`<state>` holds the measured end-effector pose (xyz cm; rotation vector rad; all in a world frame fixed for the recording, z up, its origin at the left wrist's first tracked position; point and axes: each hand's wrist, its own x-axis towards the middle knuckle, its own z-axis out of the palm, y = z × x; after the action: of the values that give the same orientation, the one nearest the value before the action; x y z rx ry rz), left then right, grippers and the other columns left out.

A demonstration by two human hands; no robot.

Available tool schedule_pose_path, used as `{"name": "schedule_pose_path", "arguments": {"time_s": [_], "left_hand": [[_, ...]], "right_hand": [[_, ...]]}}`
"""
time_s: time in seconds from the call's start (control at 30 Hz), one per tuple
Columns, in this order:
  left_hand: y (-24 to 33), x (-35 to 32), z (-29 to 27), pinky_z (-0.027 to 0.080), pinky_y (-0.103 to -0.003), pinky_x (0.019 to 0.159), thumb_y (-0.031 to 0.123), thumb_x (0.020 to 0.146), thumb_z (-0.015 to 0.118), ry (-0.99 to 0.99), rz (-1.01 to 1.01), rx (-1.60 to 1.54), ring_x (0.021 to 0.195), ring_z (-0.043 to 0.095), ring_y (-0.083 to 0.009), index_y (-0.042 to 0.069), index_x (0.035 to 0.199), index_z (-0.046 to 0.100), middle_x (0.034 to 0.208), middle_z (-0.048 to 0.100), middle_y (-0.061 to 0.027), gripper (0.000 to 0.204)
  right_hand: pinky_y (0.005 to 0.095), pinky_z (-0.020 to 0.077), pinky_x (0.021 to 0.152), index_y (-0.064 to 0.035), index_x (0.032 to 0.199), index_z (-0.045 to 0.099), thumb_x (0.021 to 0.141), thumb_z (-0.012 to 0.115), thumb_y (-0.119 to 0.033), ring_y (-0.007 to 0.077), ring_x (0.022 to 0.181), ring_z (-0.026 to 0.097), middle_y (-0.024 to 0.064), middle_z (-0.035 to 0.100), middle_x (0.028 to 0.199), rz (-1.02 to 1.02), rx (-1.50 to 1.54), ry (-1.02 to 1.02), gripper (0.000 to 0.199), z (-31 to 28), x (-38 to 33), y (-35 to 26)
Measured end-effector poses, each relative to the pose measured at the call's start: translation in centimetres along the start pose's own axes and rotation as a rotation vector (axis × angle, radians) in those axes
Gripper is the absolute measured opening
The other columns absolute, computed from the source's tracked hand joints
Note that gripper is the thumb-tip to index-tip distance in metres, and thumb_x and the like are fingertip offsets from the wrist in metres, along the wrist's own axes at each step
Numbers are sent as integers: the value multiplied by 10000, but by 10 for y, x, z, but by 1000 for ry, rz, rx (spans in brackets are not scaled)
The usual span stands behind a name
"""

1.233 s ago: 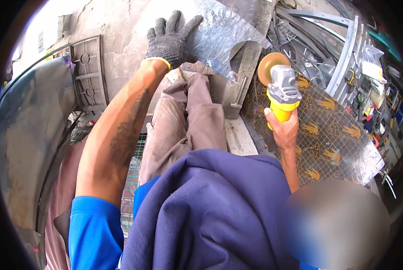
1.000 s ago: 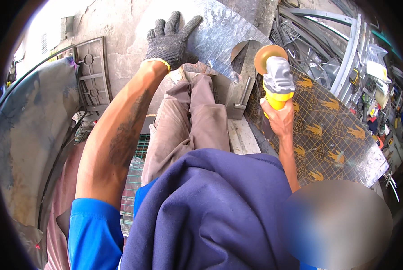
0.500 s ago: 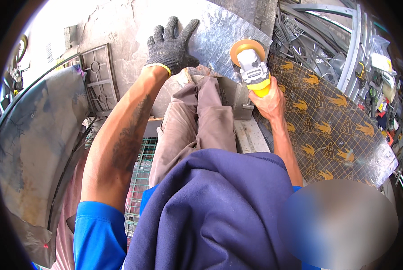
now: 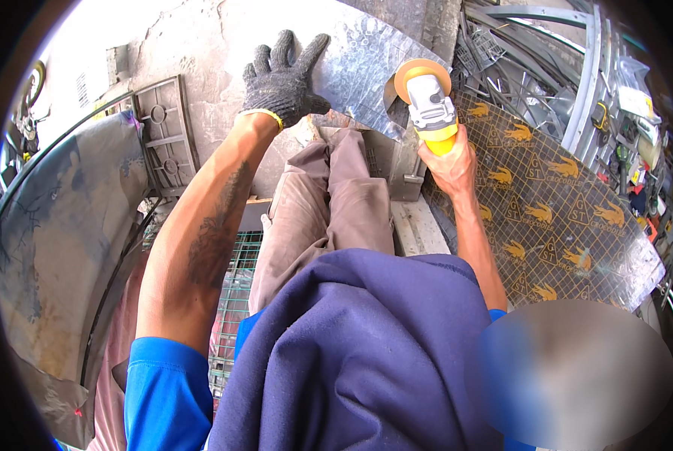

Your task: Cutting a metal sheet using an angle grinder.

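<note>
Grey-gloved left hand (image 4: 284, 84) splayed on sheet (image 4: 359, 71), holding nothing; right hand (image 4: 452, 161) wraps grinder (image 4: 430, 107); we should press flat.

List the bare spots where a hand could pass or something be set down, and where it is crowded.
Bare: the concrete between the barred metal frame and the gloved left hand; the shiny sheet between that hand and the grinder; much of the patterned board right of the right hand. Crowded: the upper right, with its heap of metal scraps.
</note>
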<state>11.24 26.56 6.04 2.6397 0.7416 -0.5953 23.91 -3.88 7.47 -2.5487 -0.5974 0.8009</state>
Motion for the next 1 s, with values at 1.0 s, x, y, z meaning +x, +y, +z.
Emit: {"name": "schedule_pose_path", "arguments": {"time_s": [1.0], "left_hand": [[4, 0, -5, 290, -699, 1153, 491, 689, 915, -25, -31, 8, 1504, 231, -553, 491, 1608, 214, 1701, 209, -193, 1156]], "right_hand": [[509, 571, 827, -44, 1186, 534, 804, 816, -303, 444, 961, 714, 244, 723, 1048, 33, 13, -3, 541, -7, 4, -10]]}}
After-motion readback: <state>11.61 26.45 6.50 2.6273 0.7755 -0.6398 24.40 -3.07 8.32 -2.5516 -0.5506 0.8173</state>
